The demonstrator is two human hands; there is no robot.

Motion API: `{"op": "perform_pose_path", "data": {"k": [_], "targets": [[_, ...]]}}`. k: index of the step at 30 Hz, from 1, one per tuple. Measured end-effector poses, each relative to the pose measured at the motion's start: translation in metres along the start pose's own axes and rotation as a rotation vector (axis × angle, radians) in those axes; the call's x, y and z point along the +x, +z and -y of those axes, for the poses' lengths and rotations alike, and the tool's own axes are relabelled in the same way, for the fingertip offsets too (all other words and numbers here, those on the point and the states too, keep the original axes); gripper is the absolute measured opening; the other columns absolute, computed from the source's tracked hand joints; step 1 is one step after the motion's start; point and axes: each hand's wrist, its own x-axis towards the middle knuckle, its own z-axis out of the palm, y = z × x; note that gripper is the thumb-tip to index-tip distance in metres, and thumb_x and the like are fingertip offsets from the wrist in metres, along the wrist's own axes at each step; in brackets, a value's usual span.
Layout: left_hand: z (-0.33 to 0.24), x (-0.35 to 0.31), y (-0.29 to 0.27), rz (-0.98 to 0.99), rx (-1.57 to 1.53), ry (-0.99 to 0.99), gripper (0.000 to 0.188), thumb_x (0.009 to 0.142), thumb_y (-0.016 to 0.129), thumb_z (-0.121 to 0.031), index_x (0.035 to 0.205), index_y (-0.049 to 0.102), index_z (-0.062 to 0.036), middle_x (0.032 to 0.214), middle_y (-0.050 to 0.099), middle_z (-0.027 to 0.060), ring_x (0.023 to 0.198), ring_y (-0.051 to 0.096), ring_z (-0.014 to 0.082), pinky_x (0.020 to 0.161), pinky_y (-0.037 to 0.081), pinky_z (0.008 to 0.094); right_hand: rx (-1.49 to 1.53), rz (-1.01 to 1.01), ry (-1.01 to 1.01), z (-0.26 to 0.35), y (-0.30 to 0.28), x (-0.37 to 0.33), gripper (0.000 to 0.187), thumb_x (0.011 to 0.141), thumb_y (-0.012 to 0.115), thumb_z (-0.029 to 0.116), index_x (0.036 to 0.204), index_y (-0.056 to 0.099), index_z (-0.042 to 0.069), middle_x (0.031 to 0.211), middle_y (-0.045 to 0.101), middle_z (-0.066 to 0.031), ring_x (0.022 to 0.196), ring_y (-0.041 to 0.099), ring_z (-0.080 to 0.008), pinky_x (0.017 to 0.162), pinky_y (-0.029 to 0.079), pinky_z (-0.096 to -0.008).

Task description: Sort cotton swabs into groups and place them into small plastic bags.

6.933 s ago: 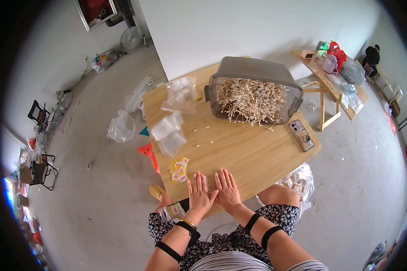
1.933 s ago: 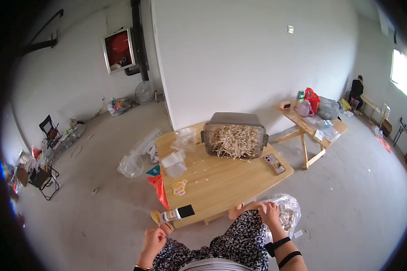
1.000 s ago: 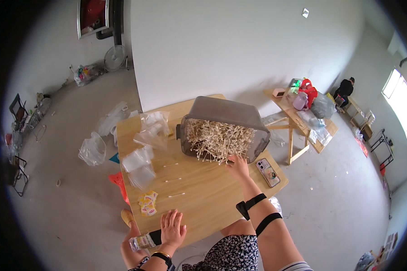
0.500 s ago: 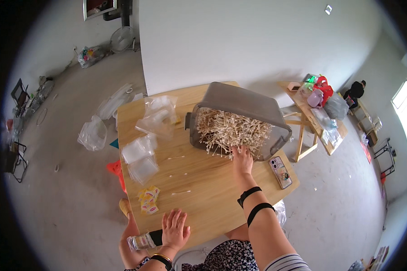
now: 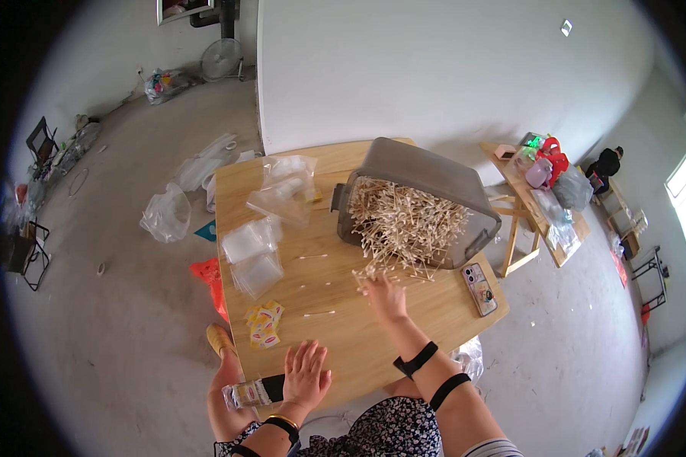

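A grey plastic bin (image 5: 427,166) lies tipped on its side on the wooden table, its mouth towards me. A heap of cotton swabs (image 5: 408,217) fills it and spills over the rim. Just in front of the bin, my right hand (image 5: 389,298) has its fingers closed on a small bunch of cotton swabs (image 5: 372,273). At the near table edge my left hand (image 5: 306,377) rests flat with its fingers stretched out. Beside it lies a filled clear packet (image 5: 248,394) next to a black piece (image 5: 273,388). A few single swabs (image 5: 319,313) are scattered mid-table.
Clear plastic bags (image 5: 255,255) and yellow-and-white labels (image 5: 264,324) lie along the table's left side. A phone (image 5: 480,289) is at the right edge. Behind on the right stands a second wooden table (image 5: 522,186) with bags on it. A person (image 5: 606,164) is farther back.
My right hand has drawn back from the heap towards me and left, bringing a bunch of swabs out. More swabs hang over the bin's rim. My left hand stays flat in place.
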Motion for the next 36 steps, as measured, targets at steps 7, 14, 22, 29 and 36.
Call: {"op": "perform_pose_path", "data": {"k": [7, 14, 22, 29, 36], "targets": [[-0.004, 0.002, 0.005, -0.024, -0.038, 0.012, 0.056, 0.086, 0.061, -0.03, 0.138, 0.05, -0.0113, 0.148, 0.043, 0.0104, 0.142, 0.034, 0.0304, 0.119, 0.022, 0.0544, 0.396, -0.144, -0.027, 0.042, 0.003, -0.023, 0.032, 0.084, 0.064, 0.006, 0.115, 0.062, 0.016, 0.115, 0.056, -0.012, 0.086, 0.066, -0.0322, 0.072, 0.055, -0.0442], [-0.005, 0.003, 0.01, -0.067, -0.03, 0.047, 0.056, 0.085, 0.062, -0.03, 0.136, 0.052, -0.0109, 0.148, 0.043, 0.0101, 0.141, 0.035, 0.0304, 0.118, 0.023, 0.0544, 0.53, -0.042, 0.29, -0.039, 0.008, -0.099, 0.032, 0.08, 0.067, 0.002, 0.11, 0.063, 0.011, 0.108, 0.056, -0.0134, 0.081, 0.063, -0.0302, 0.073, 0.053, -0.0391], [-0.003, 0.002, 0.004, -0.043, 0.011, 0.024, 0.055, 0.086, 0.061, -0.031, 0.136, 0.052, -0.0108, 0.145, 0.045, 0.0107, 0.141, 0.035, 0.031, 0.119, 0.021, 0.0533, 0.167, -0.401, 0.437, -0.102, -0.002, -0.106, 0.026, 0.075, 0.07, 0.009, 0.1, 0.065, 0.011, 0.105, 0.057, -0.0147, 0.103, 0.056, -0.0361, 0.093, 0.047, -0.0455], [-0.004, 0.002, 0.008, -0.032, -0.023, 0.022, 0.055, 0.086, 0.061, -0.031, 0.137, 0.052, -0.0112, 0.145, 0.046, 0.0107, 0.14, 0.036, 0.0315, 0.119, 0.022, 0.0544, 0.434, 0.032, 0.12, -0.07, 0.024, -0.08, 0.005, 0.078, 0.071, 0.009, 0.079, 0.066, 0.01, 0.083, 0.062, -0.0089, 0.081, 0.063, -0.0247, 0.068, 0.052, -0.0383], [-0.002, 0.002, 0.007, -0.043, -0.027, 0.019, 0.057, 0.086, 0.062, -0.031, 0.138, 0.051, -0.0115, 0.145, 0.046, 0.0103, 0.14, 0.038, 0.0312, 0.117, 0.024, 0.0554, 0.427, -0.051, -0.039, 0.047, 0.021, -0.059, 0.015, 0.079, 0.073, 0.016, 0.09, 0.064, 0.013, 0.103, 0.059, -0.0104, 0.102, 0.055, -0.0329, 0.087, 0.045, -0.0441]]}}
